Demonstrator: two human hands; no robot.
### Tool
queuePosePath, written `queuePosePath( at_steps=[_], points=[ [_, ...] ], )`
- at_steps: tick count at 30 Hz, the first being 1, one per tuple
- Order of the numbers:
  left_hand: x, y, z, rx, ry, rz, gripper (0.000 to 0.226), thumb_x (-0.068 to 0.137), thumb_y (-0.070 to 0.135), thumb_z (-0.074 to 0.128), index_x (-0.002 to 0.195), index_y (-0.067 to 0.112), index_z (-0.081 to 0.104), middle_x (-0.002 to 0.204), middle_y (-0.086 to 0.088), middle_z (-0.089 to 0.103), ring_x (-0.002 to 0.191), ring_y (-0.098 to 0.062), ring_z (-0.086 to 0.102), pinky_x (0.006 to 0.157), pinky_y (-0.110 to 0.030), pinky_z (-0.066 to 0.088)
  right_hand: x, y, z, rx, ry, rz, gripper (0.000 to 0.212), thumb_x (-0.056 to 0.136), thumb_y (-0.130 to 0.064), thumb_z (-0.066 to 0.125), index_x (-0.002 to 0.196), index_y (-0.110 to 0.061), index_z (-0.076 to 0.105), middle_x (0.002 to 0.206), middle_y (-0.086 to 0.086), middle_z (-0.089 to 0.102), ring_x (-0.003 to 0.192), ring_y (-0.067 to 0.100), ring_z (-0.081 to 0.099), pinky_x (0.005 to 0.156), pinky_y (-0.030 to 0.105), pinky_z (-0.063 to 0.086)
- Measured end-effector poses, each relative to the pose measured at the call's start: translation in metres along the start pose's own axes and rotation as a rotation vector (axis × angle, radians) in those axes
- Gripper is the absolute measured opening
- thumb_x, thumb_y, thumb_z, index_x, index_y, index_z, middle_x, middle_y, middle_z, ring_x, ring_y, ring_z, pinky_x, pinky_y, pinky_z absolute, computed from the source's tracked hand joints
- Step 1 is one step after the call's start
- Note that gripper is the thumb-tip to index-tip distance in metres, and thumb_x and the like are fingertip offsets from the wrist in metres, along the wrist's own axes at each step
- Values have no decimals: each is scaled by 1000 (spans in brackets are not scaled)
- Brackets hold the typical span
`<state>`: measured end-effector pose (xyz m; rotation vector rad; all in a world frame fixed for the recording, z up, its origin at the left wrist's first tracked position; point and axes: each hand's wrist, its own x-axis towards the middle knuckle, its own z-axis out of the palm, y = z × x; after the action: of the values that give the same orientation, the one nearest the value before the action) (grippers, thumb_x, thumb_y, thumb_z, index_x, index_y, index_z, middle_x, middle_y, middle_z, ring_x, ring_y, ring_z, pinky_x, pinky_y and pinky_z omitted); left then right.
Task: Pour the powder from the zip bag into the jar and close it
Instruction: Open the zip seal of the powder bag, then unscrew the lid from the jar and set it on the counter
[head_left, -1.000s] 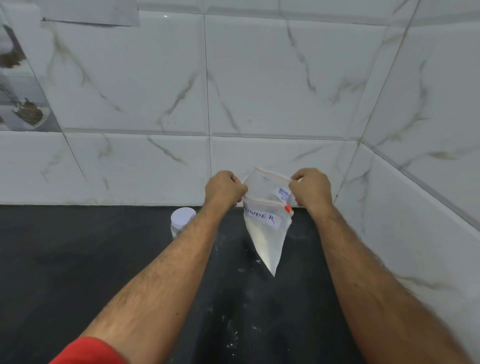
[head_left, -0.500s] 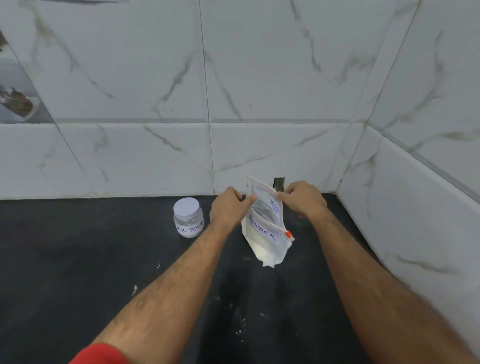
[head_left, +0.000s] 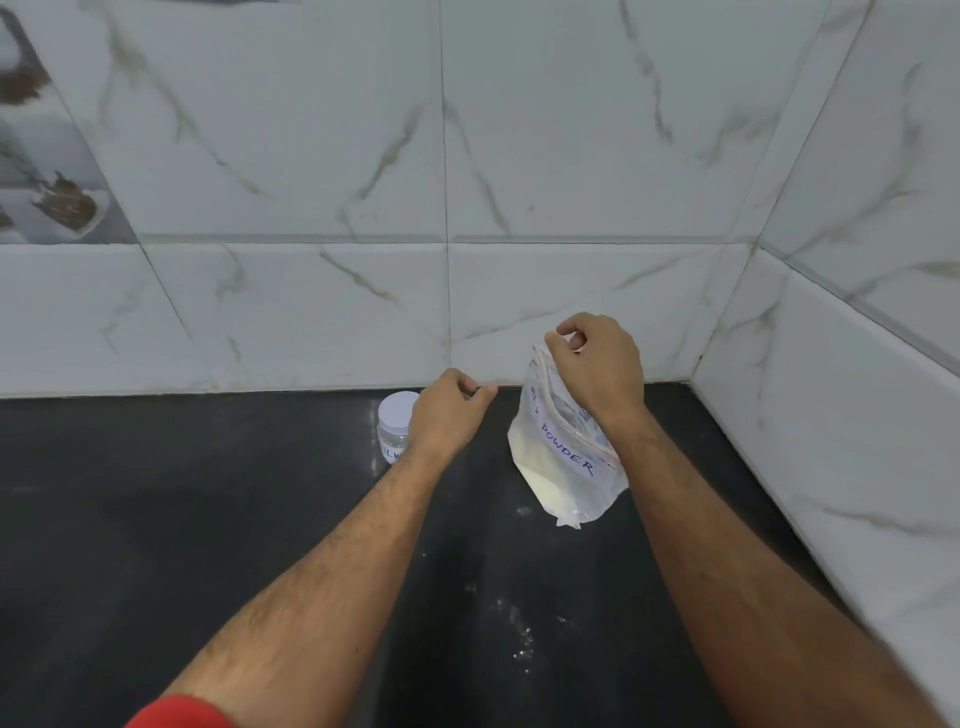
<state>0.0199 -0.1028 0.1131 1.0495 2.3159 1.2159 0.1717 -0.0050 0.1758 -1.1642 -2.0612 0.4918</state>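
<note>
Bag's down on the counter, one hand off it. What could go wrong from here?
1. Only the right hand pinches the top edge of the clear plastic zip bag of white powder; the bag leans and could slump and spill if its seal is open.
2. The small clear jar with the white lid stands capped, half hidden behind the left hand, which could knock it.
3. Loose powder specks on the black countertop may spread.

jar (head_left: 393, 427) label and right side, behind left hand (head_left: 448, 415)
</note>
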Motion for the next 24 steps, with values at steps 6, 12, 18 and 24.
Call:
queuePosePath(
  at_steps=[6, 12, 18, 24],
  points=[
    [8, -46, -48, 44, 42, 4, 21, 89, 37, 63, 104, 22, 61, 97, 7, 66, 91, -14, 62, 77, -29, 47, -16, -34, 56, 200, -165, 32, 21, 90, -32, 62, 103, -19, 72, 95, -3, 69, 86, 13, 63, 81, 28, 49],
    [25, -102, -77, 94, 9, -84, 32, 86, 29, 68, 115, 17, 62, 112, 0, 67, 95, -14, 61, 78, -26, 43, -32, -28, 129, 175, -466, 147, 30, 92, -22, 62, 121, -14, 64, 101, 2, 68, 98, 20, 65, 87, 27, 49],
    [42, -150, -80, 36, -103, -205, 54, 84, 23, 76, 133, 14, 55, 128, -7, 63, 111, -18, 60, 94, -29, 47, -36, -4, 185, 118, -656, 292, 55, 89, -12, 65, 141, -15, 48, 134, 14, 60, 117, 26, 61, 94, 27, 47],
    [60, -180, -61, -83, -264, -273, 80, 79, 11, 81, 148, 16, 41, 147, -6, 51, 118, -22, 61, 100, -45, 52, -34, 4, 220, 169, -759, 332, 84, 81, -7, 77, 152, -16, 33, 147, 13, 52, 132, 28, 54, 101, 35, 49]
  ],
)
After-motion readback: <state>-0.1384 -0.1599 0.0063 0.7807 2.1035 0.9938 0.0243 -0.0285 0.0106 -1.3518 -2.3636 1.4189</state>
